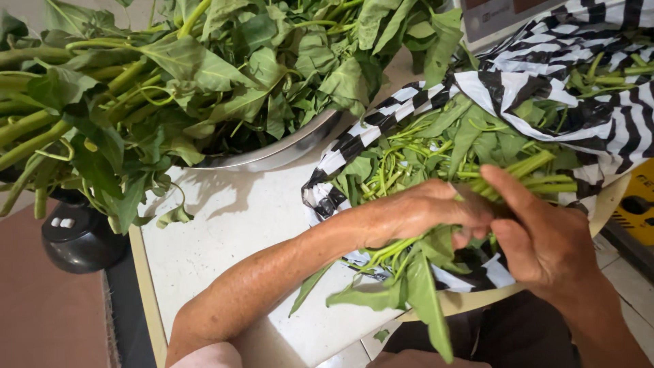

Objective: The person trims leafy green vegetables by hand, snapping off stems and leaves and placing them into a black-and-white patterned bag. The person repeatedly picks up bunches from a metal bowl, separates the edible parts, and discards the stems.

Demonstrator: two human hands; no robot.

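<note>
My left hand [424, 211] grips a small bunch of green leafy stems [402, 272], with leaves hanging below the hand over the table edge. My right hand [538, 232] meets it from the right, thumb and fingers pinching the cut green stalk ends [538, 174] of the same bunch. Both hands hover over a black-and-white striped plastic bag [613, 129] that lies open and holds a pile of trimmed greens [436, 150].
A metal basin [286, 150] heaped with long-stemmed leafy greens [170, 75] fills the upper left of the white table [225, 232]. A black stool or appliance [78, 235] stands on the floor at left. A yellow object [637, 204] sits at the right edge.
</note>
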